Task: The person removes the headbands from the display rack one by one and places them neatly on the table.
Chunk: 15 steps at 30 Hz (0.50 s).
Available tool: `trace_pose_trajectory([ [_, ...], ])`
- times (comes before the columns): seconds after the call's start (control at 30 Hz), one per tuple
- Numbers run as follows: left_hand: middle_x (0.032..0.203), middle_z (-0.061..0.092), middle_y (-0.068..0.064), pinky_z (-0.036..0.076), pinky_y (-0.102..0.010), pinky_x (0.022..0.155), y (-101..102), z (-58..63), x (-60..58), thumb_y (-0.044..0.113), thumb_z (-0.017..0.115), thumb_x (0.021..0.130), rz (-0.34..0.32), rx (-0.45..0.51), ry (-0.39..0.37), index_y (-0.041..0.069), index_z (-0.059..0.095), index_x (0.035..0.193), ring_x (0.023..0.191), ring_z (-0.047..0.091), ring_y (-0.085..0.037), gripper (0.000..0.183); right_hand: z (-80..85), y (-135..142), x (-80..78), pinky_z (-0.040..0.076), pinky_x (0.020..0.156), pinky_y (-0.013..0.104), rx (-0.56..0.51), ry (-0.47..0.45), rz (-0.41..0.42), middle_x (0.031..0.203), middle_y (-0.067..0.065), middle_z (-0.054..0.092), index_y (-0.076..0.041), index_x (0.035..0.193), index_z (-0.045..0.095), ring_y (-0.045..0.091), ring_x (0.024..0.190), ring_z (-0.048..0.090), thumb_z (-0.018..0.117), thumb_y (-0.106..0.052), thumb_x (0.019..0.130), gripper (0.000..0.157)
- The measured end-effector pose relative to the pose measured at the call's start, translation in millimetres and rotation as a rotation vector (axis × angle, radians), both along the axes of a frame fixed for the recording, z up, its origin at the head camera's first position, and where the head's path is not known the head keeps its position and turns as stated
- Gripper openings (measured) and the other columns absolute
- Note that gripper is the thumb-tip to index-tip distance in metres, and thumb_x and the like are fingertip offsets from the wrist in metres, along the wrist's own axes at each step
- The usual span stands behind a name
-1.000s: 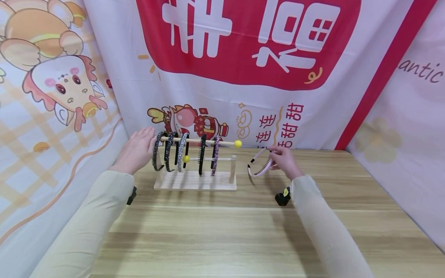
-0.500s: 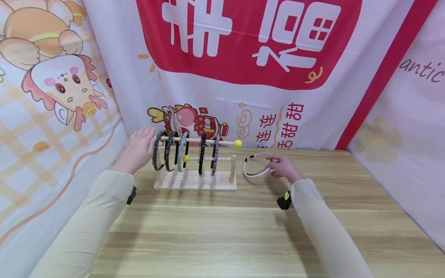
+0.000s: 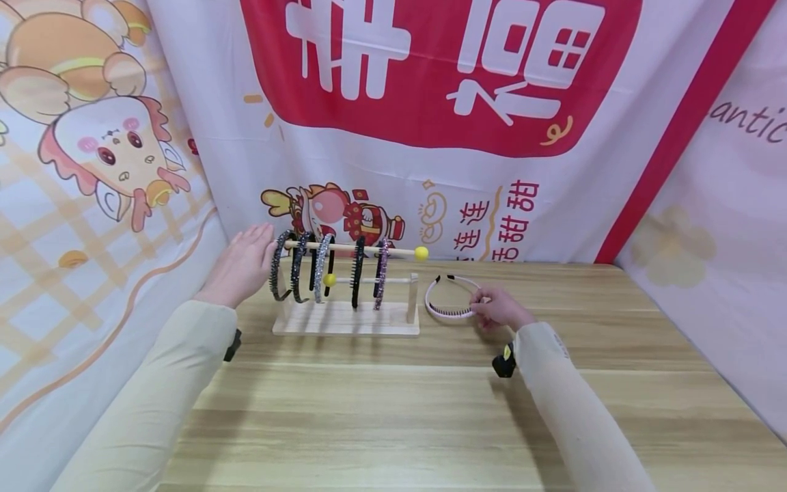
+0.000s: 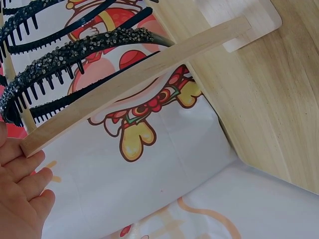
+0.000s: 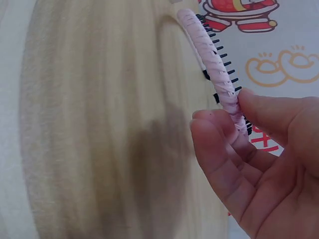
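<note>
My right hand [image 3: 499, 309] pinches a pale pink toothed headband [image 3: 451, 315] between thumb and fingers, at the right of a wooden rack [image 3: 347, 328]. In the right wrist view the wrapped pink band [image 5: 212, 59] shows black comb teeth on its inner side. At the rack's left end, my left hand [image 3: 241, 266] rests its extended fingertips on the top of the upright post [image 4: 134, 79]. Several dark headbands, a silver headband [image 3: 320, 270] and a purple headband [image 3: 382, 273] hang from the upper bar, which ends in a yellow ball [image 3: 421, 253].
A lower bar carries another yellow ball [image 3: 330, 280]. Behind the wooden table [image 3: 393, 417] hangs a printed red and white cloth [image 3: 443, 89], with further cloths at both sides. A black device [image 3: 504, 362] is on the right wrist.
The right hand has turned the pink headband and brought it slightly lower and to the left, so its loop now faces the camera more. The left hand and the rack stay where they were.
</note>
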<state>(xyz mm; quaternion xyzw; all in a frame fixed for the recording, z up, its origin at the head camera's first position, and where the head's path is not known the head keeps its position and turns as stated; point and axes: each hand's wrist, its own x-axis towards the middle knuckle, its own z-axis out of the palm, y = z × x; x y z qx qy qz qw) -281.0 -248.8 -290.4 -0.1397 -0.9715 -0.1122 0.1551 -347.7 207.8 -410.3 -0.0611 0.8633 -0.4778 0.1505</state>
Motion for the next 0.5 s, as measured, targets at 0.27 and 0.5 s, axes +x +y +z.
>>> trace_pose_trajectory([
  [0.27,0.143,0.023,-0.030,0.005,-0.048,0.111,0.5,0.8,0.1,0.020,0.027,0.101,-0.003,0.003,0.001,-0.012,0.025,0.138,0.132,0.017,-0.043,0.049,-10.4,1.0,1.6,0.054,0.052,0.030,-0.019,-0.061,0.017,0.074,0.015,0.058,0.007,0.098,0.053,0.017,0.055,0.055,0.052,-0.003,0.092,0.011],
  [0.5,0.143,0.024,-0.029,0.006,-0.048,0.111,0.3,0.7,0.5,0.021,0.027,0.102,-0.002,-0.001,0.011,-0.012,0.026,0.138,0.132,0.018,-0.043,0.049,-17.7,3.8,0.6,0.053,0.050,0.028,-0.054,-0.100,0.026,0.068,0.012,0.055,0.008,0.097,0.052,0.016,0.053,0.054,0.050,-0.002,0.093,0.011],
])
